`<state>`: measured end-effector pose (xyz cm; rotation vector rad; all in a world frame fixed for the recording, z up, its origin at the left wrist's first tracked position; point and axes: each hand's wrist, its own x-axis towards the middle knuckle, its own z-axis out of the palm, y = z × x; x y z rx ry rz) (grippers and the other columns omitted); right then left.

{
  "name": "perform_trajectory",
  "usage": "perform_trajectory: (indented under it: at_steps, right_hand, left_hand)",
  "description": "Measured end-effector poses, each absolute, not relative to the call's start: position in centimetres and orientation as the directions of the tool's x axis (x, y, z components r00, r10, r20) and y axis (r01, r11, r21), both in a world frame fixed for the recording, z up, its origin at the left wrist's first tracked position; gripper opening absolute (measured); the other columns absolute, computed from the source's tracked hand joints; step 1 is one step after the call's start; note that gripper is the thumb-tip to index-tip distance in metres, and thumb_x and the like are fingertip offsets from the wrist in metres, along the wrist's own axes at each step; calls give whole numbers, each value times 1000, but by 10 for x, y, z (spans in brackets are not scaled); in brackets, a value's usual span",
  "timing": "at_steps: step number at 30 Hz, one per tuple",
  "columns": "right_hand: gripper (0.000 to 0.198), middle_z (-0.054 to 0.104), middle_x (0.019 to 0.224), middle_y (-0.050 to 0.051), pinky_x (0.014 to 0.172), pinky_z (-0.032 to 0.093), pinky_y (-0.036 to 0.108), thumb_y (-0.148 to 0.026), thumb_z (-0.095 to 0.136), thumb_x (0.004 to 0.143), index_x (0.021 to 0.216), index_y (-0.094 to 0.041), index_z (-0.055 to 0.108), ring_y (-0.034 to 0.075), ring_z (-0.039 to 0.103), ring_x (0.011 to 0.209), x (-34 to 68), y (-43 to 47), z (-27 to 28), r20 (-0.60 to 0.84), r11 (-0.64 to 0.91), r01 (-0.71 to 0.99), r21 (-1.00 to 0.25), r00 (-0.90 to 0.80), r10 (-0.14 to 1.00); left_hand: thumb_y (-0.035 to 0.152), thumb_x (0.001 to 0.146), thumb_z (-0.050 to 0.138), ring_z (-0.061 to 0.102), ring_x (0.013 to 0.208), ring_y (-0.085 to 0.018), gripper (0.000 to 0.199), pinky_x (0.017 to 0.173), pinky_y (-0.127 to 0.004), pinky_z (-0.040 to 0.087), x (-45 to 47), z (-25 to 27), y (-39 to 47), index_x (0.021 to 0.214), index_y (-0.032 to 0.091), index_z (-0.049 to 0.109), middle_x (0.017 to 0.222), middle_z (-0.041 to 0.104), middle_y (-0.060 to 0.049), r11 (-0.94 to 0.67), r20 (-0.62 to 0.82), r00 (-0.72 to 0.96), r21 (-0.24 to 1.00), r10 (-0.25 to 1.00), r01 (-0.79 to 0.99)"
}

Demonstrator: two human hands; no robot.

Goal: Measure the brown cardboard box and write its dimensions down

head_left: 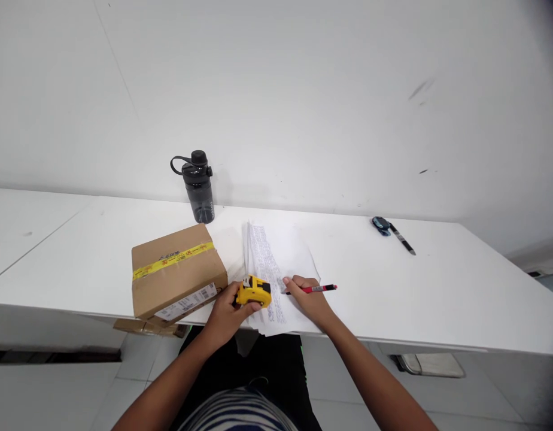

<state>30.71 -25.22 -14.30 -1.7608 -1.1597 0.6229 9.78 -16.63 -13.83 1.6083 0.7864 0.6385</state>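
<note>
My left hand is closed around a yellow tape measure with black parts, held over the left side of some written sheets. In my right hand is a red pen, its tip end down by the handwriting and its back end pointing right. The paper carries dense columns of handwriting and lies at the table's front edge, with more sheets beneath it. Just left of the tape measure sits a cardboard box with yellow tape across its top and a white label on its front side.
A dark bottle with a carrying loop stands behind the box, near the wall. To the right, a small dark blue object and a black marker-like pen lie on the white table. More cardboard shows below the table edge.
</note>
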Motion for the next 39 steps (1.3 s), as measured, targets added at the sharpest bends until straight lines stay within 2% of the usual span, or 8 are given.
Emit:
perform_trajectory:
  at_steps: [4, 7, 24, 39]
  right_hand:
    - [47, 45, 49, -3, 51, 32, 27, -47, 51, 85, 49, -23, 32, 13, 42, 51, 306, -252, -146, 61, -150, 445, -883, 426, 903]
    - [47, 46, 49, -3, 51, 31, 27, -46, 52, 84, 49, -23, 30, 13, 43, 51, 307, -252, -147, 57, -144, 445, -884, 408, 911]
    - [47, 53, 54, 0, 57, 36, 29, -50, 49, 87, 51, -23, 35, 16, 48, 57, 307, -255, -145, 46, -159, 444, -882, 417, 908]
    - [43, 48, 51, -1, 55, 34, 29, -46, 49, 85, 50, -21, 45, 15, 44, 55, 305, -256, -139, 36, -179, 433, -883, 442, 896]
  left_hand:
    - [37, 76, 71, 60, 82, -18, 26, 73, -27, 46, 97, -135, -167, 92, 18, 61, 86, 66, -1, -72, -18, 629, 990, 777, 118]
    - [37, 76, 70, 60, 81, -17, 26, 72, -26, 45, 97, -135, -166, 91, 18, 62, 86, 66, 0, -76, -16, 631, 990, 775, 118]
    - [39, 76, 71, 58, 78, -17, 28, 70, -26, 45, 96, -134, -167, 90, 17, 62, 84, 64, -1, -126, 20, 632, 984, 774, 123]
    - [37, 74, 71, 55, 76, -15, 25, 69, -25, 44, 95, -134, -167, 86, 17, 60, 80, 60, 1, -126, 14, 622, 982, 783, 137]
